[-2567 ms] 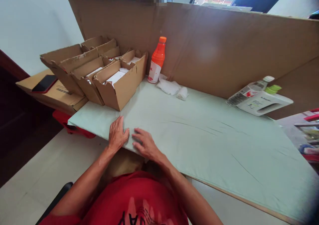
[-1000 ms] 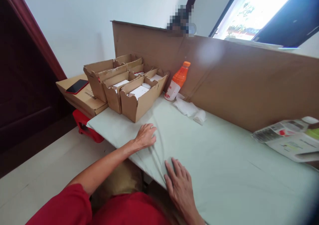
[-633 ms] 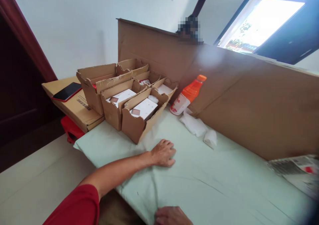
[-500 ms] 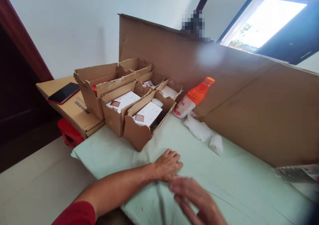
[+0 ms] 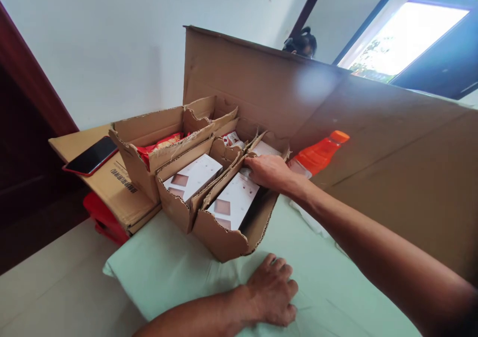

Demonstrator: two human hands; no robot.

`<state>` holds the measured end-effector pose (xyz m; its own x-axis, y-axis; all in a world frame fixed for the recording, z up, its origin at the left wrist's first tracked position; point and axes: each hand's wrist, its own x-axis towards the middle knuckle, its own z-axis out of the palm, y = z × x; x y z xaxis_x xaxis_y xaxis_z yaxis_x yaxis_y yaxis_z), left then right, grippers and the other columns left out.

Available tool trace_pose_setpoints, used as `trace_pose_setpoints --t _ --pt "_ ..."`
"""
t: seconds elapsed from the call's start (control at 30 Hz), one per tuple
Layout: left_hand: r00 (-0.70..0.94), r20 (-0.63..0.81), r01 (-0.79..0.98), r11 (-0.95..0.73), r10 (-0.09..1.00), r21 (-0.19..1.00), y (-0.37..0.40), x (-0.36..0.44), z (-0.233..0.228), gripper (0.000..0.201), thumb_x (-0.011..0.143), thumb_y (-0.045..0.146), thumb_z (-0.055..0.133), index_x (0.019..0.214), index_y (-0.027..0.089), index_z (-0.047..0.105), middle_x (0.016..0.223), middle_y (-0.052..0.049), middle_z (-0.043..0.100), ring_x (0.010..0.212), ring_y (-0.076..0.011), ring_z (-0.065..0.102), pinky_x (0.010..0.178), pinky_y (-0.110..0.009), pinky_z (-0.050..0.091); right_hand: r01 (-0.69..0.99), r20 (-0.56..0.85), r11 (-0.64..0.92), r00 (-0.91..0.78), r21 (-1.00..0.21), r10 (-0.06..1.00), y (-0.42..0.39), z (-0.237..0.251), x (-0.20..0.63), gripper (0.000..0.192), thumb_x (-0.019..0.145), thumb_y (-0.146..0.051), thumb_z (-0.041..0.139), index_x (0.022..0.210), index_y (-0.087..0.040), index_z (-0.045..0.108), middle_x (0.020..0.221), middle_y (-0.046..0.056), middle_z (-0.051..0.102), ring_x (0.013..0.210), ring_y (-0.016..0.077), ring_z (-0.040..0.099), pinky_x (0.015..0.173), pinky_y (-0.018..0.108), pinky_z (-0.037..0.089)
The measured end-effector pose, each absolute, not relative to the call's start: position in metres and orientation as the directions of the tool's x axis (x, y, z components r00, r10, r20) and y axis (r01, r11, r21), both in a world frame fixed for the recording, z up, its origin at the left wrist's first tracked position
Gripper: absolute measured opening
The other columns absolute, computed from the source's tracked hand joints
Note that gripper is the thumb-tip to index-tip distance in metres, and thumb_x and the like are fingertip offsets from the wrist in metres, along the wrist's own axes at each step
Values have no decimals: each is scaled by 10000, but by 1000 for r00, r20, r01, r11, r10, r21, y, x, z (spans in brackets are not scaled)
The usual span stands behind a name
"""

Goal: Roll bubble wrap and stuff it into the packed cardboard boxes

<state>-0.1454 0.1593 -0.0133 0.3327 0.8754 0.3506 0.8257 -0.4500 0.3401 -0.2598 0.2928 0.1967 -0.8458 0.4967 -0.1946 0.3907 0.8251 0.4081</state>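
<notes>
white card (image 5: pixel 233 202) lies in the nearest cardboard tray (image 5: pixel 227 240), centre frame. right hand (image 5: pixel 269 171) reaches into the tray's far end, fingers curled on the card's edge. left hand (image 5: pixel 272 289), fingers loosely bent, rests on the green-covered table (image 5: pixel 168 272) at lower centre.

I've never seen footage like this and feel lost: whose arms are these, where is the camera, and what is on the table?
There is no machine here. A person wears a camera on the head, looking forward and down, so both arms are that person's own. The left hand lies flat on the pale green cloth covering the table. The right hand reaches into the nearest cardboard box and touches a white packet inside; whether it grips it cannot be told. More open boxes stand beside it. An orange bottle stands behind the arm, against a tall cardboard screen. A phone lies on a flat carton on the left.
</notes>
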Motion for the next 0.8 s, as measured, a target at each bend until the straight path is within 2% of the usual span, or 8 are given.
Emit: trace_pose_setpoints --t 0.1,0.33,0.5,0.67,0.8 --pt "330 334 823 -443 883 357 161 -146 -13 324 875 431 574 956 129 658 1069 -113 601 1107 -268 473 1009 -395 330 387 -230 836 -838 389 495 298 186 -270 338 905 -123 467 1122 -98 725 1099 213 722 1043 342 689 792 368 522" --pt "345 295 816 -441 891 374 162 -147 -14 306 889 398 554 999 130 652 1105 -108 596 1132 -271 458 1021 -391 337 396 -283 858 -825 328 489 302 190 -266 341 936 -145 452 1129 -130 733 1128 174 723 1056 293 684 816 326 510" --pt "334 316 820 -439 888 366 160 -146 -16 286 878 407 572 976 147 643 1104 -106 593 1136 -272 472 1044 -397 329 390 -387 880 -793 271 470 301 196 -259 465 913 -88 468 1337 -174 638 1175 161 713 1066 298 684 822 343 512" --pt "332 309 814 -436 891 384 160 -145 -14 262 871 391 583 973 154 630 1118 -102 588 1161 -268 471 1063 -392 321 414 -483 896 -758 164 438 301 193 -260 463 883 -63 475 1298 -141 663 1030 133 747 850 241 726 729 300 532" --pt "340 278 814 -429 898 391 159 -145 -12 279 887 406 574 1011 161 625 1175 -103 583 1194 -264 454 1084 -393 312 452 -474 889 -768 78 432 303 194 -257 469 846 -22 484 1268 -109 669 992 110 755 809 190 718 722 249 536"
